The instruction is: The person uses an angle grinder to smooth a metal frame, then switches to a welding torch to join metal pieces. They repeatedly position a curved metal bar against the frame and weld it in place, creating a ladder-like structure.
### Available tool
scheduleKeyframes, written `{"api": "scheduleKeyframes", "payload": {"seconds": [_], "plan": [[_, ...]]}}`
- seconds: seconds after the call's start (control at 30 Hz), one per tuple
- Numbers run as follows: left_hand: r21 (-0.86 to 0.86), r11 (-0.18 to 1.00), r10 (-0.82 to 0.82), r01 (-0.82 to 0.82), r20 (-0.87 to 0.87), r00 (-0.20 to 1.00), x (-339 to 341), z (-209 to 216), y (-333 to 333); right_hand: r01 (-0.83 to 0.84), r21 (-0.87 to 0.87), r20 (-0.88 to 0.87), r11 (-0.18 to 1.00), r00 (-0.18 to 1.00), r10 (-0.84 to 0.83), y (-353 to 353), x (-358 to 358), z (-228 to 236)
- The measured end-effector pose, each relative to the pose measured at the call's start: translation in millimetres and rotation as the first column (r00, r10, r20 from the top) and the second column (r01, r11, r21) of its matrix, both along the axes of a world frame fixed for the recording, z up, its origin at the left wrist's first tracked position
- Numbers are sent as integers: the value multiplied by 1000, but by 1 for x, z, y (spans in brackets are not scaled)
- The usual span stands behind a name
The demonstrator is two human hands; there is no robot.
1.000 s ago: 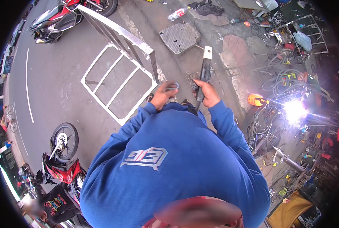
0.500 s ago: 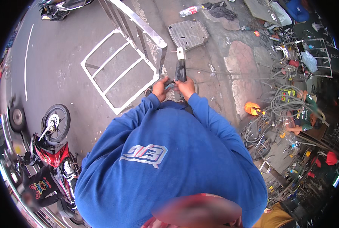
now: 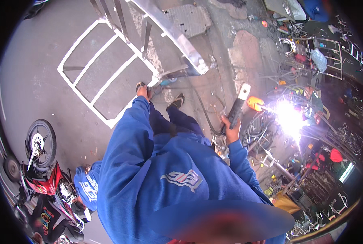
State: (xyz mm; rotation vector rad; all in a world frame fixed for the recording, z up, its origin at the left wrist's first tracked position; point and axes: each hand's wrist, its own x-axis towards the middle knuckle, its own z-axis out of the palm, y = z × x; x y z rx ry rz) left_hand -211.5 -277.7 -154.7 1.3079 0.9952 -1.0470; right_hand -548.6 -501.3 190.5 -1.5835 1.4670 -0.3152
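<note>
My right hand (image 3: 232, 131) is wrapped round the black handle of a welding electrode holder (image 3: 235, 110), its white head tilted up and away to the right. A cable trails from it. My left hand (image 3: 144, 93) is low on the left, closed round a grey-and-teal tool (image 3: 167, 81); blur hides its exact kind. That tool is close to the lower end of an upright metal frame section. Just beyond my left hand lies the white-edged rectangular metal frame (image 3: 102, 92) with crossbars, flat on the ground. My sandalled foot (image 3: 178, 100) shows between the hands.
To the right, a glaring welding arc (image 3: 289, 116) burns beside a person (image 3: 315, 99), near an orange container (image 3: 254, 103) and cables. A red motorcycle (image 3: 47, 181) and a person in blue (image 3: 86, 187) are at left. A checkered metal plate (image 3: 188, 20) lies ahead.
My hands have moved apart: the right swung right with the electrode holder, the left went left with the teal tool. A bright arc has appeared at right, and a person in blue at left.
</note>
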Motion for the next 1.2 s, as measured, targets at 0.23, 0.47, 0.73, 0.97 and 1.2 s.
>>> {"api": "scheduleKeyframes", "payload": {"seconds": [0.23, 0.47, 0.73, 0.97, 1.2], "plan": [[-41, 997, -56, 61, 116, 992, -3, 69, 29, 180, 149, 348, 972, 911, -222, 27, 15, 58], [-58, 915, -401, 398, -36, 916, -37, 87, 29, 141, 11, 420, 990, 898, -133, 32, 35, 73], [86, 677, -736, 731, 59, 675, -108, 96, 9, 139, -181, 180, 974, 978, -106, 34, -21, -19], [72, 274, -957, 959, -80, 279, -219, -82, -50, 629, 219, 232, 746, 709, -666, -1, -72, -208], [651, -710, -124, 267, 257, -958, -275, -312, -147, 591, 674, 536, 444, 24, -844, -27, -167, -293]]}}
